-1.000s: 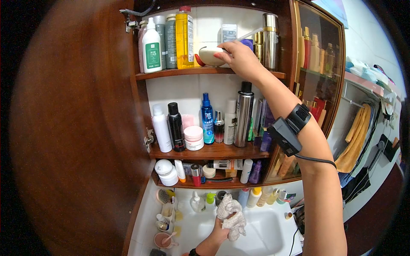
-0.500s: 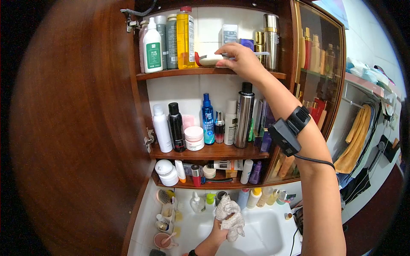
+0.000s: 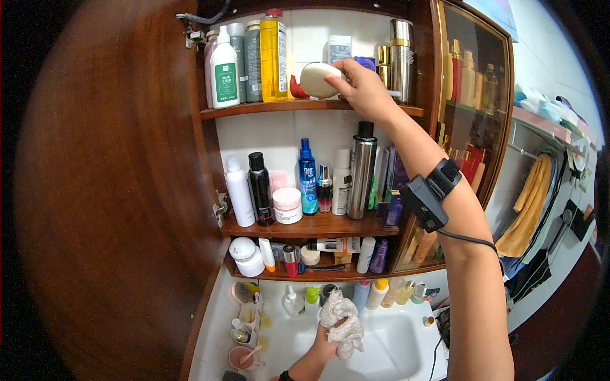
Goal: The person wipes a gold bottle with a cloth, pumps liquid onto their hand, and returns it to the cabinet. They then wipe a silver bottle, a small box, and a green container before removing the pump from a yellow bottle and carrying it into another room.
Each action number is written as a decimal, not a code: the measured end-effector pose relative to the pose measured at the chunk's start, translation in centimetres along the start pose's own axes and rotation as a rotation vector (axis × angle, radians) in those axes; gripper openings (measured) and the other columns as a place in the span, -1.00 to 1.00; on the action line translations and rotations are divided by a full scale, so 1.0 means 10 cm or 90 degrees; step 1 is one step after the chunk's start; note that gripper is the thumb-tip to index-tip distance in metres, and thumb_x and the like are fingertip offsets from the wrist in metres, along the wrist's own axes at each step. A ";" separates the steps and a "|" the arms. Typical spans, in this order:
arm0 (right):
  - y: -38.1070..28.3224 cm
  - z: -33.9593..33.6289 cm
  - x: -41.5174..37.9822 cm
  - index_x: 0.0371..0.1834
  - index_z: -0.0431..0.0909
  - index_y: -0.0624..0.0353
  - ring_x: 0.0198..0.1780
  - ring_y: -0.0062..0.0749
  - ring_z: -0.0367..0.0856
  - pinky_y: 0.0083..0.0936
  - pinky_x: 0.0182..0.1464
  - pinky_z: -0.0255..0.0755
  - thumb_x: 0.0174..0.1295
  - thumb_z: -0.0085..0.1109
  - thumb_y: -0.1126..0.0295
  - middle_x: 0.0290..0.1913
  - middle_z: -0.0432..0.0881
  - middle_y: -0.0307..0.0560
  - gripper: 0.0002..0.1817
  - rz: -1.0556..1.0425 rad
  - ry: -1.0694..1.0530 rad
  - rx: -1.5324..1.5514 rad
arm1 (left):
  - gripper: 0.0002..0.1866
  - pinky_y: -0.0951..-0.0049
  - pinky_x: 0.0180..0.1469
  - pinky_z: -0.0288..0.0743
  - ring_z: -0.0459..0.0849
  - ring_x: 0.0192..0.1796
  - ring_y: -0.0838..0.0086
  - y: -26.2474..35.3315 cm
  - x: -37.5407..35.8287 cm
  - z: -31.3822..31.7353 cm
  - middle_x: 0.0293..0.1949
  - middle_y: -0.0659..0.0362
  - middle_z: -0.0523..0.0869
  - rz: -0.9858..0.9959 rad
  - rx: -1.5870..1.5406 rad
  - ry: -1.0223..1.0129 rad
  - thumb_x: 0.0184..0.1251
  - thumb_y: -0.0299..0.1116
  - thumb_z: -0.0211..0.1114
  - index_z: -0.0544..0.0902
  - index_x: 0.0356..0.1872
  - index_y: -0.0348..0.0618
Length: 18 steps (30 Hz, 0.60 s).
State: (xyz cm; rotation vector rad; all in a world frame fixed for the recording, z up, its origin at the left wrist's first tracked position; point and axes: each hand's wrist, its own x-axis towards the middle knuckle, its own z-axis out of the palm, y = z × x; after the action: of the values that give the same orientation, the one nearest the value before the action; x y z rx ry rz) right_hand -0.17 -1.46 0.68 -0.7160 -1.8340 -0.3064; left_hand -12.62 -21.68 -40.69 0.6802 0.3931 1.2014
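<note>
My right hand (image 3: 367, 91) reaches to the top cabinet shelf and pinches a smooth, flat white oval object (image 3: 319, 80) between thumb and fingers. Its broad face is turned outward; what kind of thing it is I cannot make out. Close to its left are a red item (image 3: 297, 88), partly hidden, and a tall bottle of yellow liquid (image 3: 274, 60). Gold-capped bottles (image 3: 401, 63) stand to the right, behind my wrist. Low over the sink, my left hand (image 3: 323, 346) is closed round a crumpled whitish cloth (image 3: 343, 324).
A large wooden door (image 3: 108, 190) stands open on the left. Several bottles and jars line the middle shelf (image 3: 318, 227) and the lower one. Below is a white sink (image 3: 397, 343), with bottles along its back. A glass-fronted cabinet (image 3: 476, 82) is on the right.
My right hand has raised and tilted the white oval object, which was nearly edge-on at the shelf and now shows its broad face. My left hand with the cloth has stayed put.
</note>
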 end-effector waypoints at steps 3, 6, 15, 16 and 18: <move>0.03 -0.02 0.01 -0.01 0.50 0.29 -0.24 -0.12 0.65 -0.36 -0.18 0.49 0.25 0.16 0.15 -0.27 0.64 0.16 -0.58 0.033 0.008 0.041 | -0.63 0.29 -0.19 0.62 0.66 -0.24 0.33 0.05 0.34 -0.23 -0.14 0.09 0.60 -0.100 -0.208 -0.126 0.34 -0.12 0.14 0.47 0.05 -0.10; 0.08 -0.03 0.00 0.00 0.45 0.31 -0.23 -0.27 0.62 -0.44 -0.18 0.51 0.29 0.12 0.17 -0.24 0.61 0.08 -0.58 0.032 -0.004 0.062 | -0.54 0.24 -0.18 0.62 0.66 -0.27 0.26 0.49 0.53 -0.05 -0.12 0.00 0.59 -0.108 -0.284 -0.288 0.37 0.00 0.02 0.44 0.06 -0.18; 0.08 -0.03 -0.21 -0.10 0.40 0.20 0.02 -0.07 0.54 -0.35 0.01 0.46 0.05 0.23 0.60 0.01 0.51 0.12 -0.67 -0.217 0.053 0.065 | -0.41 0.43 0.21 0.35 0.45 0.17 0.46 2.10 1.02 1.36 0.24 0.03 0.41 0.466 0.158 -0.231 0.25 -0.56 0.11 0.19 0.33 -0.23; 0.04 -0.05 -0.24 -0.11 0.40 0.20 0.07 -0.05 0.51 -0.33 0.04 0.45 0.02 0.23 0.61 0.03 0.50 0.12 -0.66 -0.263 0.071 0.016 | -0.37 0.44 0.23 0.33 0.43 0.19 0.46 2.17 1.07 1.43 0.26 0.04 0.39 0.481 0.171 -0.238 0.25 -0.59 0.10 0.14 0.36 -0.22; -0.04 -0.12 -0.34 -0.14 0.40 0.20 0.15 -0.02 0.46 -0.31 0.11 0.43 -0.05 0.24 0.63 0.08 0.47 0.10 -0.63 -0.355 0.110 -0.085 | -0.28 0.38 0.16 0.43 0.49 0.13 0.43 2.24 1.21 1.47 0.32 0.01 0.33 0.508 0.210 -0.237 0.20 -0.61 0.11 0.07 0.39 -0.12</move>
State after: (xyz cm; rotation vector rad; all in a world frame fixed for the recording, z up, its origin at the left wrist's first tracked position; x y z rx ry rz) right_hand 1.31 -3.49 -1.98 -0.2395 -1.8306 -0.8331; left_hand -15.64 -9.78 -13.96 1.4025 -0.0172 1.7258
